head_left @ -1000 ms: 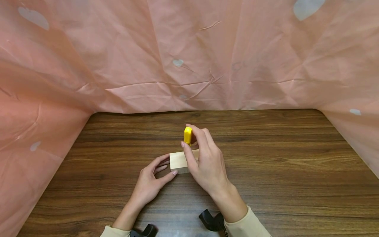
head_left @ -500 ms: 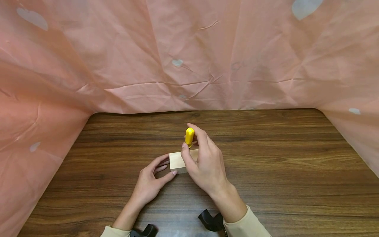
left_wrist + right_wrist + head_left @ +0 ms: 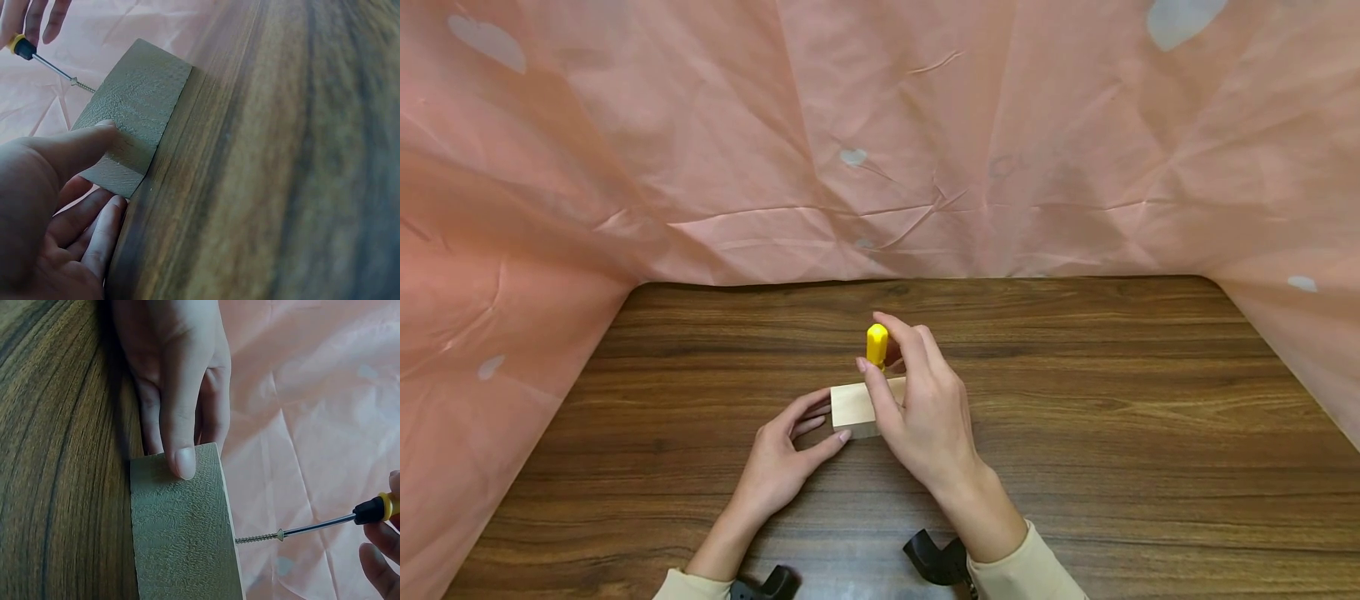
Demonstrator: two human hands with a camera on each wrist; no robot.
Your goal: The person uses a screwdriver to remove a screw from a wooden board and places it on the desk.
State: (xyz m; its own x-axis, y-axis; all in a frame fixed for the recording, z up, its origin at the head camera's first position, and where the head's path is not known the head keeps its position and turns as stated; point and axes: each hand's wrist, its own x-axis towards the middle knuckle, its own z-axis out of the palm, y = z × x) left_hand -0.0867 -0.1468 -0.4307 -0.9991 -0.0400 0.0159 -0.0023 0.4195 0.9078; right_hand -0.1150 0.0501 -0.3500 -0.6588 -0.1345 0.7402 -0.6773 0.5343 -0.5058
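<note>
left grip (image 3: 181, 378) holds wooden block (image 3: 180, 522) | screw (image 3: 257, 538): tip meets block, head meets screwdriver (image 3: 340, 520) | right grip (image 3: 382, 557) on screwdriver

Wide room to pass ran over the table (image 3: 1120, 417), left of the left hand (image 3: 780, 462) and right of the right hand (image 3: 928, 412). Left hand took up the block's (image 3: 852, 406) left end; right hand overhung its right part. Screwdriver (image 3: 877, 343) and screw (image 3: 259, 538) stood above the block, in the way from overhead. Pink cloth (image 3: 925, 108) walled the back and both sides.
</note>
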